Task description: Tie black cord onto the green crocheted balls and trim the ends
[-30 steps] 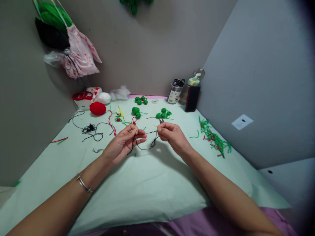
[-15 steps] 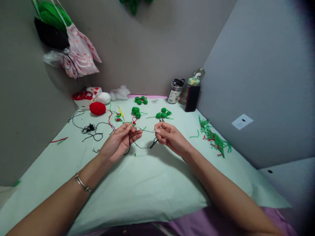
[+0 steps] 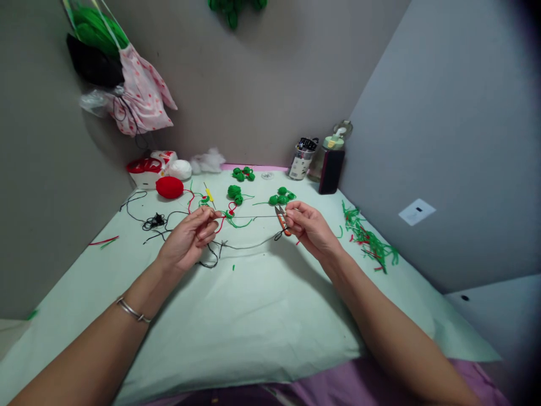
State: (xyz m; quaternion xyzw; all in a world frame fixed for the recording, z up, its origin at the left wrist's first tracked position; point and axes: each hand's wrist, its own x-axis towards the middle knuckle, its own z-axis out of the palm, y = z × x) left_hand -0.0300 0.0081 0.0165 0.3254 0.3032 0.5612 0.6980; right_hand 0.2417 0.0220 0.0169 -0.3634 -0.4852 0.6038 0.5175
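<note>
A thin black thread runs straight and taut between my two hands, above the table. My left hand pinches one end, fingers closed, and my right hand pinches the other. A slack length of dark yarn sags below, and a small black loop hangs by my right fingertips. Just behind the right fingers lie thread snips with orange handles, partly covered. Beyond the taut thread is a small red and green yarn piece with loose tails.
A red yarn ball, tangled black yarn and a yellow-handled crochet hook lie left. Green yarn pieces sit at the middle back. Green scraps are piled right. A phone leans against a bottle.
My hands have moved apart, left hand leftward and right hand rightward, so a longer stretch of thread shows between them. The orange handles of the snips have come into view.
</note>
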